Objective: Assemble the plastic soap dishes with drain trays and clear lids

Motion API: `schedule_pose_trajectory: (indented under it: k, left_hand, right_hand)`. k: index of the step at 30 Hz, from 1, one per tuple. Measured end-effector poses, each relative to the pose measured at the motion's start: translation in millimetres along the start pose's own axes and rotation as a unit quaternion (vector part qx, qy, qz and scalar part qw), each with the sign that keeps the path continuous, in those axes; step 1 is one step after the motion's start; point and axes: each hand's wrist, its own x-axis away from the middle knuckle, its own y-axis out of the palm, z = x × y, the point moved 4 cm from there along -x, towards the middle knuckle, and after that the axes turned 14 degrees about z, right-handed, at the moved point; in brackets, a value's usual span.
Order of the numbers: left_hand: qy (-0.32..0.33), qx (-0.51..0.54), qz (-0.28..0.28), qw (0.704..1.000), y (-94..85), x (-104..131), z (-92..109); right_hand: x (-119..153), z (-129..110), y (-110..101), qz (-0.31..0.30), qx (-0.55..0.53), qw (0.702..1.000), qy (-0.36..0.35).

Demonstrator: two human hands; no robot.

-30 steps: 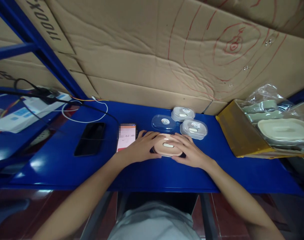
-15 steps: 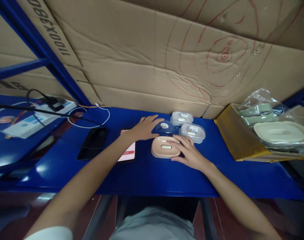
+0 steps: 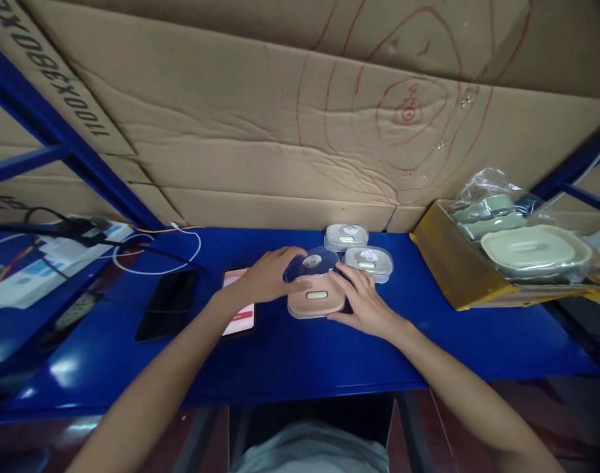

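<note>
My left hand point(image 3: 266, 274) grips the left side of a clear plastic lid point(image 3: 300, 264) with a round label on it. The lid stands over the far edge of a shallow, pale pink oval dish point(image 3: 304, 307). A small white bar-shaped piece point(image 3: 317, 295) shows in the dish's middle. My right hand point(image 3: 366, 299) is curled around the right end of the pink dish, fingertips near the lid's right edge and thumb at the near side. Behind them sit two whitish oval dishes under clear lids, a far one point(image 3: 335, 242) and a nearer one point(image 3: 384, 264).
A phone with a lit screen point(image 3: 248, 320) and a dark phone point(image 3: 165, 305) lie left on the blue table point(image 3: 300, 368). A cardboard box point(image 3: 442, 263) with bagged green and cream dishes stands right. Cables and a power strip point(image 3: 58, 256) are far left; cardboard point(image 3: 221, 157) rises behind.
My left hand has brought the clear lid nearer, to the pink dish's far edge. My right hand stays at the dish's right end. The camera view has shifted slightly.
</note>
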Motion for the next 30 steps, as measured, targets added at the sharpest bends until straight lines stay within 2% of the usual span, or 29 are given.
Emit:
schedule_pose_trajectory:
  k: [3, 6, 11, 17, 23, 30]
  left_hand:
    - [0.018, 0.025, -0.004, 1.000, 4.0, 25, 13]
    - [0.046, 0.032, -0.004, 0.998, 10.4, 36, 24]
    - [0.064, -0.008, 0.006, 0.998, 15.7, 36, 31]
    - [0.067, -0.023, 0.023, 0.997, 18.8, 38, 33]
    - [0.061, -0.031, 0.018, 0.997, 21.0, 37, 32]
    - [0.072, -0.057, 0.012, 0.996, 21.9, 36, 30]
  right_hand:
    - [1, -2, 0, 0.004, 0.005, 1.000, -0.014]
    - [0, 0, 2, -0.019, 0.017, 1.000, -0.012]
    - [-1, 5, 3, -0.040, 0.009, 0.999, -0.017]
    - [0, 10, 5, -0.015, 0.011, 1.000, -0.025]
    - [0, 12, 4, -0.009, 0.021, 0.999, -0.046]
    - [-1, 8, 7, -0.032, 0.041, 0.997, -0.052]
